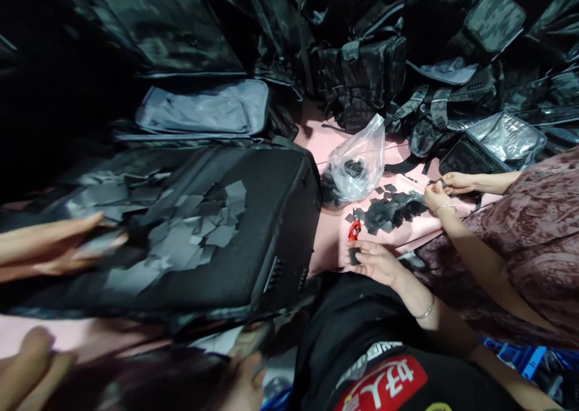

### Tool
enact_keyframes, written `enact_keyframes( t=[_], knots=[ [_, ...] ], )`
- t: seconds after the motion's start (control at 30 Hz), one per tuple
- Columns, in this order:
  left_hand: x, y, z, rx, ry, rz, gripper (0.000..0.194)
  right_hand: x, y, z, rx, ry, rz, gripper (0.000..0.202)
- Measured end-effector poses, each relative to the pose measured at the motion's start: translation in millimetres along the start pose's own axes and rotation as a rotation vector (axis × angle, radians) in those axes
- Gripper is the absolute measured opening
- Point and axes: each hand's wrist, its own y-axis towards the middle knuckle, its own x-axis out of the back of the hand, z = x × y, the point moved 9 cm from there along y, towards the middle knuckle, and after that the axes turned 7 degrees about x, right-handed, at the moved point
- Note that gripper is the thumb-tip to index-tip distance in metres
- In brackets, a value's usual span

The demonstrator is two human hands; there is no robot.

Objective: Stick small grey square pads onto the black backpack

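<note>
At the bottom left edge, my left hand [38, 366] is smeared by motion, below the black padded bag panel [266, 218]; what its fingers do is unclear. My right hand [246, 381] is at the bottom, left of a person in black, its blurred fingers closed by a greyish item I cannot make out. Many small dark grey pieces [181, 242] lie heaped on the panel. From the left edge, another person's blurred hands [67, 248] reach over them.
A person's hand [375, 260] holds a small dark piece beside red-handled snips [354, 229]. Another person's hands [438, 199] work near a dark heap [393, 209] on pink cloth. A clear plastic bag [357, 164] stands behind. Camouflage backpacks [362, 73] crowd the back.
</note>
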Motion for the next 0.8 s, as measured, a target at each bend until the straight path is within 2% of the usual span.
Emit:
enact_keyframes(
  t=[0.07, 0.17, 0.23, 0.3, 0.43, 0.53, 0.6, 0.7, 0.8],
  knots=[
    [-6.9, -6, -10, -0.033, 0.079, 0.038, 0.02, -22, -11, -9, -0.025, -0.01, 0.057, 0.032],
    [-16.6, -21, -40, -0.066, 0.053, 0.173, 0.024, -46, -22, -20, -0.059, -0.085, 0.109, 0.03],
    [-12.5, -32, -69, -0.093, -0.069, 0.199, 0.027, -54, -25, -25, -0.062, -0.141, 0.119, 0.031],
    [-2.8, -40, -97, -0.119, -0.226, 0.176, 0.03, -60, -26, -27, -0.031, -0.206, 0.121, 0.033],
    [6.6, -48, -135, -0.144, -0.391, 0.172, 0.028, -64, -27, -27, 0.067, -0.401, 0.1, 0.03],
    [4.1, -51, -148, -0.128, -0.492, 0.218, 0.027, -60, -26, -28, 0.097, -0.524, 0.043, 0.039],
    [3.9, -50, -150, -0.083, -0.565, 0.202, 0.029, -58, -25, -31, 0.083, -0.551, 0.03, 0.043],
    [3.4, -47, -148, -0.037, -0.649, 0.168, 0.032, -62, -24, -38, 0.049, -0.594, 0.105, 0.047],
    [-1.4, -41, -146, -0.043, -0.68, 0.2, 0.027, -69, -26, -41, 0.042, -0.655, 0.199, 0.049]
  ],
)
